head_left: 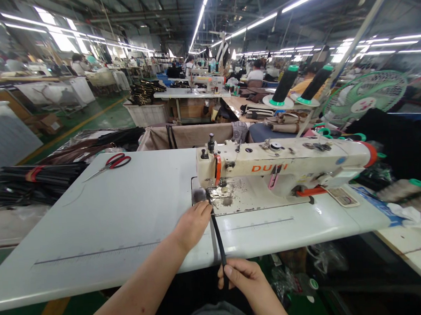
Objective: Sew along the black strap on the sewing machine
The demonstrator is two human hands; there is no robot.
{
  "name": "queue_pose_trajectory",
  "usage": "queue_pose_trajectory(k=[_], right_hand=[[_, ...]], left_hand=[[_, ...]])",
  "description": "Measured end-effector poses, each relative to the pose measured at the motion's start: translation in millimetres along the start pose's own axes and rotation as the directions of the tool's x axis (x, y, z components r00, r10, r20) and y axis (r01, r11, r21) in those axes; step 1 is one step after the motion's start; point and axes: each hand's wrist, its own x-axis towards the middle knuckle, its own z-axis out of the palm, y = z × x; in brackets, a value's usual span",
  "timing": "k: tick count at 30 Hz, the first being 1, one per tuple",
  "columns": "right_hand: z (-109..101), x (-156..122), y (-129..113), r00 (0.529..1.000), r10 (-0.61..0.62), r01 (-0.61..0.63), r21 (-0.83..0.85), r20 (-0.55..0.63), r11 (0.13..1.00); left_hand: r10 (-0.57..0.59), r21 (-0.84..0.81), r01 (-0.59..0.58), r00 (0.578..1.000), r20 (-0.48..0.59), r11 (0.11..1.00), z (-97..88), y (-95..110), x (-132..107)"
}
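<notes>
A narrow black strap (218, 234) runs from under the presser foot of a cream sewing machine (284, 160) toward me across the white table (121, 214). My left hand (193, 224) rests on the table with its fingertips pressing the strap's far end just in front of the needle. My right hand (243, 275) pinches the strap's near end below the table's front edge, holding it taut.
Red-handled scissors (112, 163) lie at the table's far left. Bundles of black straps (38, 183) are stacked to the left. Thread cones (286, 85) and a green fan (364, 95) stand behind the machine. People work at distant stations.
</notes>
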Motion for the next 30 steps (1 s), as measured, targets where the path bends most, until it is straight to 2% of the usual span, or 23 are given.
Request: queue_pose_trajectory(k=[7, 10, 15, 21, 30], right_hand=[[3, -3, -15, 1.000, 0.019, -0.019, -0.031, 0.003, 0.999], [2, -1, -13, 1.000, 0.014, -0.014, -0.027, -0.007, 1.000], [0, 3, -7, 1.000, 0.022, -0.022, -0.025, -0.008, 0.999], [1, 4, -5, 0.999, 0.026, -0.026, 0.011, -0.021, 1.000], [4, 4, -4, 0.993, 0.095, -0.087, 0.111, -0.072, 0.990]], left_hand=[[-0.003, 0.011, 0.002, 1.000, 0.021, 1.000, 0.3, 0, -1], [0.010, 0.043, -0.010, 1.000, 0.010, 0.999, -2.1, 1, 3], [-0.043, 0.085, 0.041, 0.999, 0.023, 0.996, 0.6, 2, 7], [-0.068, 0.041, 0.067, 0.997, 0.033, 0.997, 6.9, 1, 6], [-0.070, 0.043, 0.069, 0.997, 0.019, 0.997, 2.5, 2, 8]])
